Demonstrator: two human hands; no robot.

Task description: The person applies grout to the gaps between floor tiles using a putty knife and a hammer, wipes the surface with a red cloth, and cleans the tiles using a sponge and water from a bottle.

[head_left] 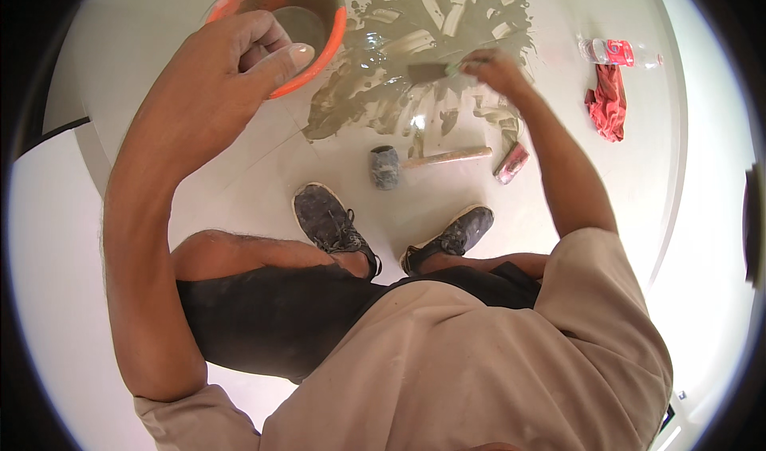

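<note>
My right hand (496, 71), somewhat blurred, grips the pale green handle of a flat-bladed putty knife (429, 73). The blade lies to the hand's left, over grey-green wet mortar (383, 92) spread in streaks and lumps across the pale floor. My left hand (247, 64) is curled closed, the thumb against the bent fingers, and nothing shows in it. It appears raised in front of an orange bucket (339, 32), covering part of the rim. Inside the bucket is greyish material (307, 28).
A mallet (384, 168) with a dark head and wooden handle lies before my shoes (327, 216). Beside its handle end is a small reddish block-like object (511, 164). Farther right lie a clear bottle (618, 52) with a red label and a crumpled red cloth (608, 104).
</note>
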